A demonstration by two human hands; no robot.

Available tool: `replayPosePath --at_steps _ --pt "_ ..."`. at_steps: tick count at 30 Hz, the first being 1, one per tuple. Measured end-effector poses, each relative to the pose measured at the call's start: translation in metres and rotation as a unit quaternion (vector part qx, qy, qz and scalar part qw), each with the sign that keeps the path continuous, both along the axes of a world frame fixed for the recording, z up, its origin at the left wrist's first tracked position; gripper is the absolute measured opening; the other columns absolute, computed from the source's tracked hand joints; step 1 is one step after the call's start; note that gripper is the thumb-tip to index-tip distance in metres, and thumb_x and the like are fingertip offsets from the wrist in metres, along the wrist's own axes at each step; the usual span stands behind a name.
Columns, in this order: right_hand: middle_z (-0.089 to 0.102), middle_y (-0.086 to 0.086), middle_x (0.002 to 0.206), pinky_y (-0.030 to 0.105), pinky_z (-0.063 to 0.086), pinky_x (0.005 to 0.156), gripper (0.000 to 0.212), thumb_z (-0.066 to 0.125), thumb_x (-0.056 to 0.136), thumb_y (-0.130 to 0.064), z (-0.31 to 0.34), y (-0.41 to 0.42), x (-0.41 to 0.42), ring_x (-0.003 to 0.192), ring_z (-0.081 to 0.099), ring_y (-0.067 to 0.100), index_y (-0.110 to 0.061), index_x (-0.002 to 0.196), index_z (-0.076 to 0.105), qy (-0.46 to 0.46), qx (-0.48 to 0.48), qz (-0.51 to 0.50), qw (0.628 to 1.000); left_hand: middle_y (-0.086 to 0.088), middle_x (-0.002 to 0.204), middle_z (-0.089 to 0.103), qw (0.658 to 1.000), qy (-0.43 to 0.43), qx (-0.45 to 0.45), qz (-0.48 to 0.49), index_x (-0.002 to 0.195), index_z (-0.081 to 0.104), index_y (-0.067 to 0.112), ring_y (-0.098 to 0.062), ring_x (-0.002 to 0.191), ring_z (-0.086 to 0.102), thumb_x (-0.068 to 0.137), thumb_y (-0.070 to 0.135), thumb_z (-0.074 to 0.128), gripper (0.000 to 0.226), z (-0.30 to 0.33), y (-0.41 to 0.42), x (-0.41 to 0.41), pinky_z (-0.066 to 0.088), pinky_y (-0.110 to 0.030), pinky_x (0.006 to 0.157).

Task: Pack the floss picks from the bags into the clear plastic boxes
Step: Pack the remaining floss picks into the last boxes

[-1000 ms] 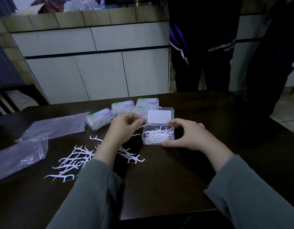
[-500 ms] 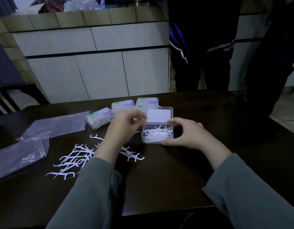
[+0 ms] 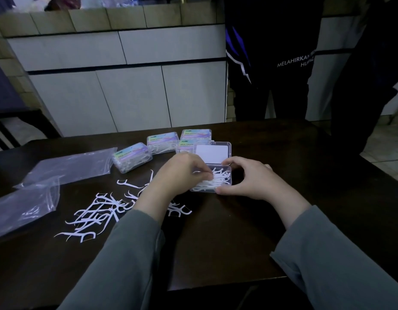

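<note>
Clear plastic box (image 3: 224,182), glossy dark table (image 3: 215,242).

A dark wooden counter (image 3: 215,242) carries everything. Two clear plastic bags (image 3: 66,166) lie flat toward its left edge. Loose white floss picks (image 3: 97,215) are scattered left of the middle. Four closed, labelled boxes (image 3: 132,156) sit toward the far edge, and just beside them an open clear box (image 3: 224,184) holds picks, its lid laid back.
</note>
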State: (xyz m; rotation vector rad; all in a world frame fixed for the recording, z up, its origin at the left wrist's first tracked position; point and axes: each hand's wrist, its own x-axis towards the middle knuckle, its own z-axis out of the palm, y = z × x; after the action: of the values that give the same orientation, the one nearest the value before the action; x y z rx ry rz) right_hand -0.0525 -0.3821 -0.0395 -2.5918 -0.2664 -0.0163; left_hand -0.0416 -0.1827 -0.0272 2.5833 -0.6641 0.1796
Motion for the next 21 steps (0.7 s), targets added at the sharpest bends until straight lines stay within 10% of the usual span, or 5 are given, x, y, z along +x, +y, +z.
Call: replayPosePath --at_steps 7,11,21 --pt "0.037 -0.007 0.134 0.036 0.028 0.098 0.084 0.064 0.066 -0.075 0.003 0.012 -0.020 0.124 0.032 0.015 -0.042 0.138 0.040 -0.118 -0.077 -0.020 0.990 0.008 0.091 0.069 0.991 -0.023 -0.111 0.075 0.091 0.074 0.028 -0.008 0.087 0.061 0.087 0.030 0.069 0.007 0.003 0.024 -0.016 0.048 -0.029 0.080" --pt "0.054 -0.008 0.114 0.036 0.028 0.086 0.046 0.059 0.081 -0.060 0.007 0.051 -0.052 0.110 0.045 0.016 -0.036 0.121 0.059 -0.248 -0.075 0.060 0.964 0.011 0.092 0.068 0.987 -0.032 -0.102 0.121 0.095 0.074 0.027 -0.002 0.084 0.058 0.087 0.032 0.068 0.011 0.003 0.050 -0.037 0.046 -0.022 0.078" --pt "0.058 0.003 0.124 0.043 0.027 0.099 0.034 0.049 0.097 -0.038 -0.001 0.132 -0.059 0.121 0.045 0.025 -0.022 0.125 0.059 -0.132 -0.233 0.077 0.960 0.007 0.140 0.031 0.955 0.164 0.019 0.248 0.144 0.038 0.035 -0.014 0.132 0.028 0.067 0.031 0.086 0.091 -0.006 0.171 -0.112 0.023 -0.033 0.115"
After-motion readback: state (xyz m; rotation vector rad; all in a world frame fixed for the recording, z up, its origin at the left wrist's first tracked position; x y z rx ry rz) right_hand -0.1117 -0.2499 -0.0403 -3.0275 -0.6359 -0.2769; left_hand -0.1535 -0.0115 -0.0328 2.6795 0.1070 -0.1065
